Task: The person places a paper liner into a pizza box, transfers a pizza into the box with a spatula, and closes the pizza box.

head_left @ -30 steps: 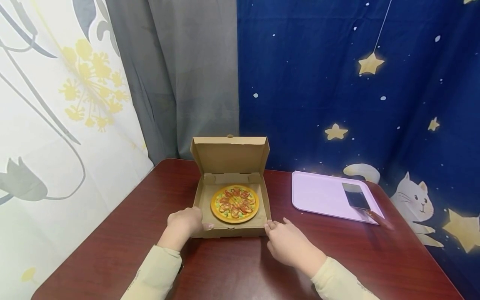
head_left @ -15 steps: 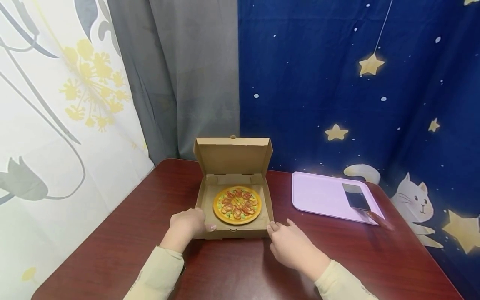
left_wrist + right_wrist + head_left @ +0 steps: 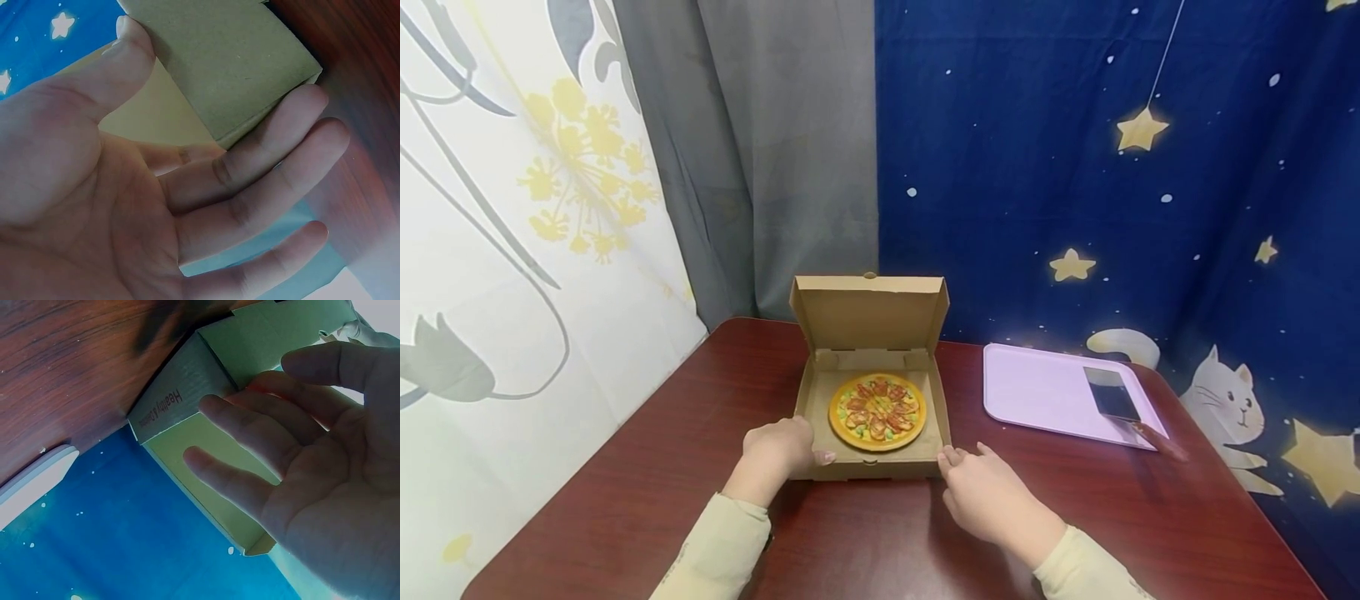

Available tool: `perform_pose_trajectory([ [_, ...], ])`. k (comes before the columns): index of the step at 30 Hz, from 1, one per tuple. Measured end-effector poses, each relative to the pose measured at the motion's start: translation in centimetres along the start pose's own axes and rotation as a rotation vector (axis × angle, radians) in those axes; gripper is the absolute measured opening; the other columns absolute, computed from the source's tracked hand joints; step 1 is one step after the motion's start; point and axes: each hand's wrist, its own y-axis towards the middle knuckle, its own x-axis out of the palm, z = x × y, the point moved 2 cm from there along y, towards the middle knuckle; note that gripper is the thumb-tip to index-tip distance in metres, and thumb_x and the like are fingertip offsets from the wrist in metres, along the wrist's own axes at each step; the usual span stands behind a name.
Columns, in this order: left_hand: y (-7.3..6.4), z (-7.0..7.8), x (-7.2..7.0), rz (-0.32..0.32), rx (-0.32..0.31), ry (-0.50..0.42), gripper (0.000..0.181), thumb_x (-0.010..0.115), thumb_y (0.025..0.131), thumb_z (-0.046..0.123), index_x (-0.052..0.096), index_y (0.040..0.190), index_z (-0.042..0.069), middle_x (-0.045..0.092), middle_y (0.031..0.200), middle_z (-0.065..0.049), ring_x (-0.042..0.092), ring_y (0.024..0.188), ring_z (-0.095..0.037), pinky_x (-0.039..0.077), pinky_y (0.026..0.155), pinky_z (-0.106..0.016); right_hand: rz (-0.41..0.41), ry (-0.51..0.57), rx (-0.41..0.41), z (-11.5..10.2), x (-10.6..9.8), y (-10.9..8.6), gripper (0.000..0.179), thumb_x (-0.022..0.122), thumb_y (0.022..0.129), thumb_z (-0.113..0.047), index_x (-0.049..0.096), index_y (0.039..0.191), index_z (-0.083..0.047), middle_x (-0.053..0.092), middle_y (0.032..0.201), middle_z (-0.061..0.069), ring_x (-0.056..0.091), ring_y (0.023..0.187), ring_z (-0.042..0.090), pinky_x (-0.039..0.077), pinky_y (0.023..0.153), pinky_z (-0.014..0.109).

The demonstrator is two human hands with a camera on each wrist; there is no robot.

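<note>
Head view: left hand (image 3: pixel 780 447) was at the near-left corner of the open pizza box (image 3: pixel 880 471), right hand (image 3: pixel 988 492) at its near-right one, so the box lay between them, neither hand clearly closer. Looked squarish, no real long axis, pizza (image 3: pixel 877 411) inside it. Left wrist: box corner sat between thumb and nearly straight fingers. Right wrist: fingers fanned loosely at the box, thumb apart; couldn't tell how firmly they touched.

- Box (image 3: pixel 869 322): brown, dark-red lettering (image 3: pixel 169 407)
- Pizza (image 3: pixel 877 412): orange rim; red, yellow, green topping
- Tray (image 3: pixel 1037 392): pale lilac
- Spatula (image 3: pixel 1116 398): grey blade, brown handle
- Table (image 3: pixel 872 542): reddish-brown, wood-grained
- Sleeves (image 3: pixel 718 546): cream
- Blue curtain (image 3: pixel 1000 192): yellow stars, white dots
- Grey curtain (image 3: pixel 812 158): plain
- White curtain (image 3: pixel 617 333): grey and yellow flowers
</note>
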Motion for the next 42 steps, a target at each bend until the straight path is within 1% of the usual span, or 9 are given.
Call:
perform_pose_trajectory([
  [11,0.0,0.2,0.2,0.0,0.012,0.009,0.074,0.079,0.091,0.056,0.064,0.128,-0.007,0.074,0.116,-0.022,0.073,0.105,-0.041,0.057,0.084,-0.059,-0.009,0.016,0.023,0.0,0.0,-0.4,0.044,0.078,0.089,-0.022,0.075,0.126,0.003,0.077,0.128,0.014,0.075,0.118,0.028,0.054,0.108,0.056],
  [20,-0.2,0.5,0.1,0.003,0.016,0.009,0.072,0.079,0.091,0.056,0.065,0.125,-0.007,0.074,0.112,-0.021,0.073,0.102,-0.04,0.057,0.083,-0.058,0.0,0.009,0.031,0.0,0.0,-0.6,0.044,0.077,0.089,-0.021,0.075,0.125,0.004,0.078,0.127,0.015,0.075,0.118,0.029,0.054,0.108,0.054],
  [29,-0.4,0.7,0.1,-0.009,0.009,0.003,0.074,0.079,0.091,0.056,0.064,0.128,-0.006,0.074,0.116,-0.02,0.073,0.103,-0.04,0.056,0.084,-0.057,0.03,-0.016,0.026,-0.1,-0.2,-1.0,0.043,0.079,0.087,-0.022,0.075,0.123,0.002,0.079,0.125,0.014,0.077,0.114,0.027,0.056,0.107,0.053],
  [36,-0.4,0.8,0.5,-0.002,0.018,0.022,0.075,0.077,0.092,0.056,0.064,0.131,-0.006,0.073,0.124,-0.02,0.073,0.108,-0.041,0.057,0.085,-0.057,0.045,-0.034,0.039,-0.2,-0.3,-1.3,0.042,0.08,0.086,-0.022,0.076,0.121,0.001,0.079,0.123,0.013,0.077,0.113,0.027,0.055,0.108,0.052],
  [42,-0.5,1.1,0.5,-0.012,0.019,0.021,0.074,0.078,0.092,0.056,0.065,0.131,-0.006,0.074,0.123,-0.019,0.073,0.106,-0.038,0.057,0.084,-0.056,0.043,-0.034,0.044,-0.1,-0.3,-1.6,0.042,0.08,0.086,-0.022,0.076,0.121,0.0,0.079,0.123,0.013,0.077,0.114,0.027,0.055,0.108,0.052],
])
